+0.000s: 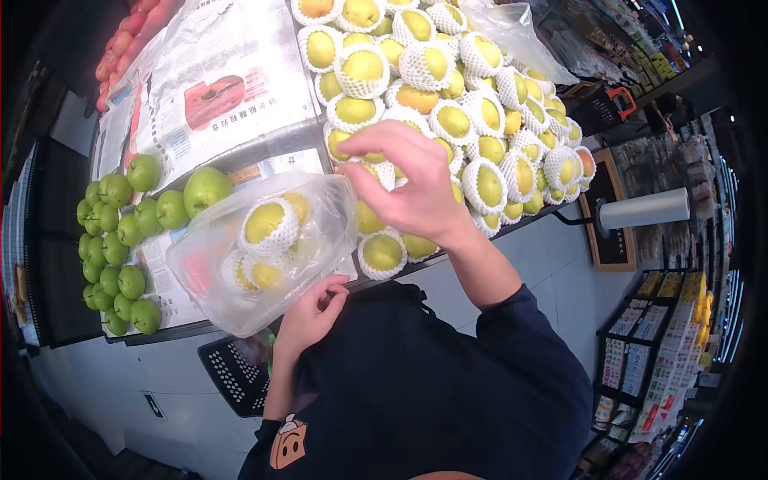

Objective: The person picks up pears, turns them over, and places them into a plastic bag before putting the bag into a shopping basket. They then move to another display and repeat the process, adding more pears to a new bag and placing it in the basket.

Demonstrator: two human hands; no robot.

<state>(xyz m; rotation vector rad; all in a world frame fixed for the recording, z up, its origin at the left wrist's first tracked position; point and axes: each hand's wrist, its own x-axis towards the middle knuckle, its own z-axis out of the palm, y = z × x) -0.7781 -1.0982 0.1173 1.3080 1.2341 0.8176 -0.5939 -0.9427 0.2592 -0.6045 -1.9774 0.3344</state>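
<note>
A clear plastic bag (216,296) holds several yellow-green pears (265,222) in white foam nets, over the front of the fruit stand. My left hand (310,318) is at the bag's near right edge, its fingers curled against the plastic. Above the front of the pear pile (426,66) hovers my right hand (416,186). Its thumb and index finger are bent with a gap between their tips, close to the bag's upper right edge, and no fruit shows between them. The other right fingers are partly hidden.
Green apples (116,252) lie left of the bag. Newspaper (240,88) covers the stand behind it. A black basket (232,376) is below the stand's edge. A cylindrical roll (644,210) juts out at right, above packed shelves (652,352).
</note>
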